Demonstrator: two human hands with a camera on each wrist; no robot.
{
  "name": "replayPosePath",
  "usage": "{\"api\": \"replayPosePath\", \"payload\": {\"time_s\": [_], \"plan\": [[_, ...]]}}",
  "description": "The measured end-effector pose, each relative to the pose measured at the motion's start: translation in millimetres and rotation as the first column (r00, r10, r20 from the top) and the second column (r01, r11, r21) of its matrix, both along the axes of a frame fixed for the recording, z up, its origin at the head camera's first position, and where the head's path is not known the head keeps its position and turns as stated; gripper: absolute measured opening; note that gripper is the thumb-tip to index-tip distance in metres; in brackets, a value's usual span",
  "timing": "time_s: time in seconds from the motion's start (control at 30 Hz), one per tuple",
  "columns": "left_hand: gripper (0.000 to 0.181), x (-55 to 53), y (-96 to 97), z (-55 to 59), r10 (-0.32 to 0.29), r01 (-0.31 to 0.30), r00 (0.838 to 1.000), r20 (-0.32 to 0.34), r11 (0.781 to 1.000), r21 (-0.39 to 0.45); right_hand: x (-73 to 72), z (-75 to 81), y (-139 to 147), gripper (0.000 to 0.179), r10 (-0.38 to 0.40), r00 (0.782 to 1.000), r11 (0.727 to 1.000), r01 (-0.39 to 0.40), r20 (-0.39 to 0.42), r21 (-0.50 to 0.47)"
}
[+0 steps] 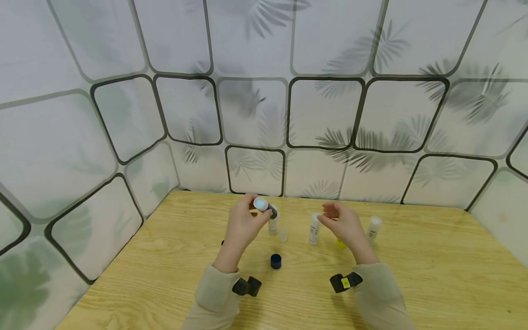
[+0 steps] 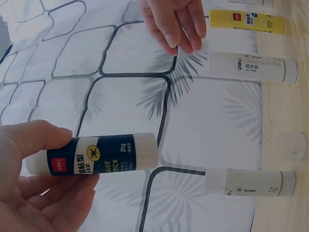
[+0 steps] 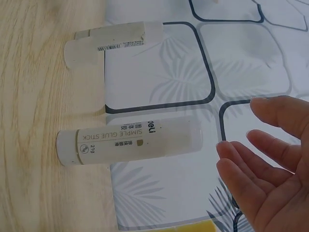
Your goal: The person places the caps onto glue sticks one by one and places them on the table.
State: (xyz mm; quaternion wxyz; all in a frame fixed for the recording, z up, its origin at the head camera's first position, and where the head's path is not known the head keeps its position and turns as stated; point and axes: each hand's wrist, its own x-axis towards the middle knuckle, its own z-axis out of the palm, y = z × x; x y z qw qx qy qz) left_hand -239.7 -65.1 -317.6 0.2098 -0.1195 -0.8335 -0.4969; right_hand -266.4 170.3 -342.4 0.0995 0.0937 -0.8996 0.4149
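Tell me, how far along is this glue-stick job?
Apparently done: a dark blue cap and a translucent cap are off, on the table. In hand: the left hand holds a dark blue glue stick, seemingly uncapped; the right hand is empty. Left: perhaps recapping, since both caps sit loose, though I can't tell whether that comes next.

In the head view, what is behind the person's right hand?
A yellow glue stick: only a small part shows below the right hand, which covers the rest in that view. Anything else it hides cannot be told.
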Motion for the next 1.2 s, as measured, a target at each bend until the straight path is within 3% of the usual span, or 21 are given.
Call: {"api": "replayPosePath", "payload": {"time_s": [0.13, 0.3, 0.53, 0.8, 0.97, 1.1, 1.2], "plan": [[0.026, 1.4, 1.1, 1.6, 0.014, -0.013, 1.000, -0.024, 0.999, 0.048, 2.7, 2.0, -5.4, 0.036, 0.026, 0.999, 1.000, -0.025, -0.039, 0.008], [0.026, 1.3, 2.1, 2.5, 0.031, -0.029, 0.998, -0.055, 0.999, 0.046, 7.1, 2.8, -16.0, 0.034, 0.083, 0.994, 0.997, -0.083, -0.068, 0.011], [0.022, 1.9, 2.7, 2.7, 0.036, -0.033, 0.992, -0.120, 0.999, 0.020, 12.9, -2.4, -39.6, 0.028, 0.161, 0.986, 0.986, -0.159, -0.045, 0.040], [0.017, 1.9, 3.2, 1.9, 0.035, -0.032, 0.993, -0.113, 0.999, 0.034, 10.7, -18.9, -61.1, 0.022, 0.211, 0.977, 0.970, -0.209, -0.009, 0.121], [0.017, 1.7, 3.3, 2.6, 0.044, -0.044, 0.991, -0.129, 0.999, 0.001, 10.6, -26.4, -68.1, 0.023, 0.312, 0.949, 0.925, -0.314, 0.042, 0.214], [0.018, 1.2, 3.9, 1.2, 0.059, -0.065, 0.987, -0.150, 0.997, -0.034, 12.0, -30.6, -72.4, 0.027, 0.391, 0.916, 0.881, -0.402, 0.093, 0.250], [0.019, 1.7, 4.8, 0.6, 0.082, -0.091, 0.987, -0.141, 0.995, -0.052, 14.2, -33.9, -75.1, 0.031, 0.420, 0.899, 0.864, -0.438, 0.126, 0.249]]}}
